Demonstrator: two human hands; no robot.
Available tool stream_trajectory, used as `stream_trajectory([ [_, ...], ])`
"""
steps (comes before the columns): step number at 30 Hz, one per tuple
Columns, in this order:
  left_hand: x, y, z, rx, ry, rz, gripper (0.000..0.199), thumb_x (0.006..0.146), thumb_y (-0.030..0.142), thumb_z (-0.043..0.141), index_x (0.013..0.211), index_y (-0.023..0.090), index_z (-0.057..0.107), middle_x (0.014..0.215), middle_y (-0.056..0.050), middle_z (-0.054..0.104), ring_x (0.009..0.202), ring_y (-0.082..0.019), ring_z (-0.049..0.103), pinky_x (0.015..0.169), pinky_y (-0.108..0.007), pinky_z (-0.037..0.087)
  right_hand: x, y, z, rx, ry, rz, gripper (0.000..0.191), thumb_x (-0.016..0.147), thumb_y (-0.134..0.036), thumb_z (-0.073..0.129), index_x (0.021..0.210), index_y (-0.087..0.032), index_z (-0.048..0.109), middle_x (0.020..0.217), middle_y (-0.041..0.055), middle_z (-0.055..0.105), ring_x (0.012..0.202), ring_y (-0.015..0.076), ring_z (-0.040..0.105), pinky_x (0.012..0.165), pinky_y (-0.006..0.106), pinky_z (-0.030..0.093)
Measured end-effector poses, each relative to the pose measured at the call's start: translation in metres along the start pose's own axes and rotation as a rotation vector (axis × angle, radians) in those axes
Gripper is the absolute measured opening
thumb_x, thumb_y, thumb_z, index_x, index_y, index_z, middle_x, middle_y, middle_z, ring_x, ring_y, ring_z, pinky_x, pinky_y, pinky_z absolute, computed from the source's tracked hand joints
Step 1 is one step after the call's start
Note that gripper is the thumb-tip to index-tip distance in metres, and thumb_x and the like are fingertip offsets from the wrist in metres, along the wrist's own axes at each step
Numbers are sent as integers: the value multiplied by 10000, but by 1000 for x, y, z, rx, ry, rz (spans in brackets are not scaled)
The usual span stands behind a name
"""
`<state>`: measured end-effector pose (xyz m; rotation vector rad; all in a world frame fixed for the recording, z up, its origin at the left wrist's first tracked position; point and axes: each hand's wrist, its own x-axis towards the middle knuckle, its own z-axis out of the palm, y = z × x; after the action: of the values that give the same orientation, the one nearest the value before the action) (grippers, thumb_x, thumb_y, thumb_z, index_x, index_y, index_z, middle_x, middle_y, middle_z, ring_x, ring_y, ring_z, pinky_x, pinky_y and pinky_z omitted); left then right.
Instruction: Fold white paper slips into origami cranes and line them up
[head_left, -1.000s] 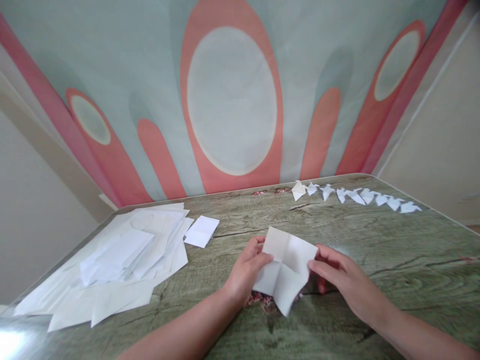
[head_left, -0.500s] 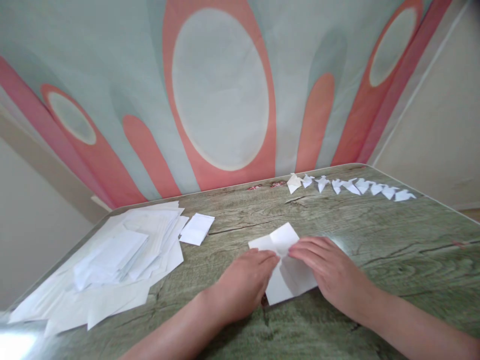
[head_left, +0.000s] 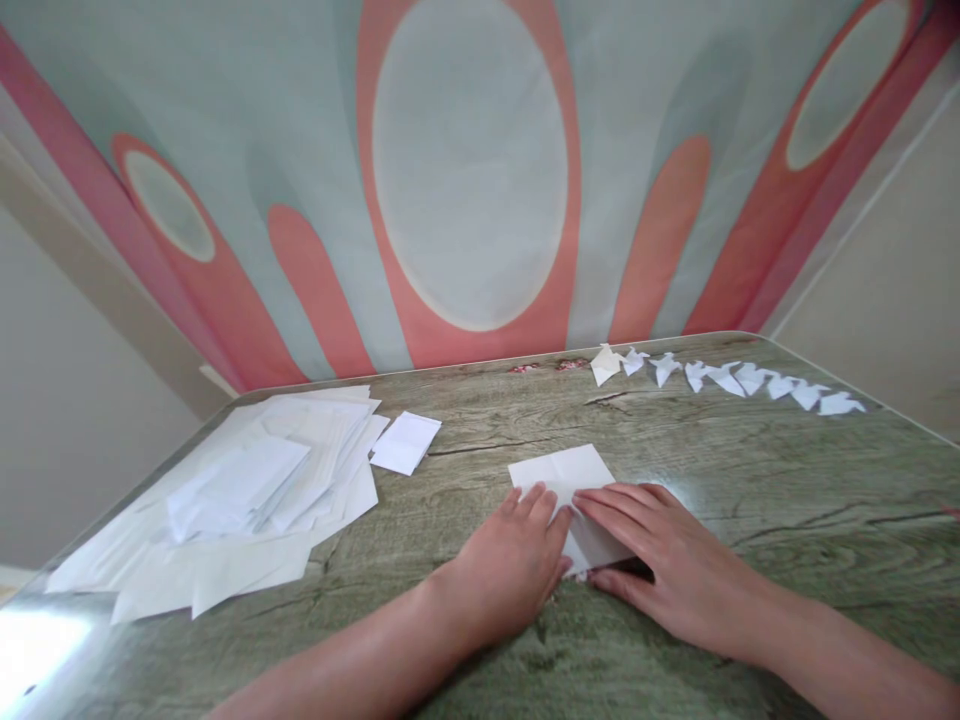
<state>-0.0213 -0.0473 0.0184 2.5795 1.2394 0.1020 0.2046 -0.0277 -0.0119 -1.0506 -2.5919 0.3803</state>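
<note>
A creased white paper square [head_left: 566,472] lies on the wooden table in front of me, its near part covered by both hands. My left hand [head_left: 517,560] rests palm down on the paper's left side, fingers slightly spread. From the right, my right hand [head_left: 652,545] lies over the sheet with its fingers flat and its thumb apart at the near edge. The fingertips of the two hands are close together near the paper's middle.
Loose white sheets [head_left: 217,590] with folded papers [head_left: 240,485] on top cover the table's left side. A small folded stack [head_left: 406,442] sits beside them. Several folded paper figures [head_left: 726,378] line the far right edge, before a patterned wall [head_left: 472,160].
The paper has turned flatter and squarer to me. My left hand has spread its fingers over it, and my right thumb has come out at the near edge. The view has shifted slightly left.
</note>
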Motion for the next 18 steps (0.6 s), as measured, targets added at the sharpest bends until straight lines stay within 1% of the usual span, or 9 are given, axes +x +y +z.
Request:
stream_trajectory([
  [2, 0, 0, -3, 4, -7, 13, 613, 898, 416, 528, 1406, 117, 358, 1447, -219, 398, 1362, -355, 350, 1131, -494, 228, 0, 1, 0, -15, -11, -9, 628, 834, -448, 638, 1387, -220, 445, 1391, 78, 517, 1242, 283, 441, 1037, 486, 344],
  [4, -1, -1, -6, 6, -11, 24, 684, 869, 480, 551, 1413, 121, 345, 1445, -213, 396, 1350, -358, 363, 1127, -491, 244, 1, 3, 1, -30, -11, -17, 626, 835, -460, 640, 1375, -204, 454, 1368, 84, 534, 1215, 281, 461, 1023, 485, 359],
  [6, -1, 0, -7, 30, -9, 22, 649, 886, 461, 525, 1409, 119, 347, 1435, -202, 411, 1343, -344, 375, 1125, -477, 260, 4, 6, 4, -43, 4, -31, 560, 864, -414, 621, 1353, -186, 473, 1329, 92, 561, 1178, 275, 487, 997, 480, 380],
  [8, -1, 0, -8, 62, -3, 19, 601, 910, 436, 490, 1405, 124, 351, 1431, -184, 419, 1342, -324, 379, 1127, -458, 268, 7, 9, 7, -48, 23, -52, 454, 893, -326, 598, 1314, -184, 505, 1295, 90, 582, 1154, 267, 501, 975, 470, 398],
  [10, -1, 1, -8, 83, 0, 23, 613, 905, 466, 487, 1400, 129, 356, 1424, -175, 428, 1332, -322, 389, 1125, -454, 278, 10, 10, 8, -37, 39, -60, 360, 912, -259, 569, 1266, -196, 543, 1269, 82, 592, 1140, 257, 508, 963, 459, 410],
  [12, -1, 1, -9, 94, 0, 23, 633, 887, 511, 498, 1384, 138, 379, 1407, -169, 446, 1309, -327, 414, 1109, -458, 305, 10, 10, 7, -9, 40, -51, 313, 924, -275, 552, 1230, -211, 567, 1260, 80, 589, 1139, 254, 507, 962, 454, 416],
  [14, -1, 1, -12, 108, 0, 21, 600, 879, 496, 514, 1357, 148, 413, 1376, -161, 476, 1272, -323, 453, 1080, -450, 347, 9, 10, 4, 25, 25, -37, 347, 912, -355, 568, 1236, -229, 567, 1279, 84, 571, 1154, 262, 497, 971, 459, 416],
  [16, 0, 0, -14, 133, 0, 23, 519, 886, 428, 520, 1322, 156, 450, 1324, -148, 518, 1227, -308, 493, 1059, -440, 373, 6, 9, 2, 43, 11, -26, 455, 869, -444, 610, 1273, -245, 546, 1309, 88, 549, 1174, 278, 484, 981, 470, 415],
  [18, 0, 1, -14, 165, 6, 34, 449, 901, 359, 497, 1298, 151, 471, 1265, -138, 557, 1193, -293, 516, 1056, -439, 375, 5, 9, 2, 38, 14, -20, 540, 827, -485, 646, 1300, -249, 531, 1317, 91, 544, 1174, 291, 485, 981, 482, 417],
])
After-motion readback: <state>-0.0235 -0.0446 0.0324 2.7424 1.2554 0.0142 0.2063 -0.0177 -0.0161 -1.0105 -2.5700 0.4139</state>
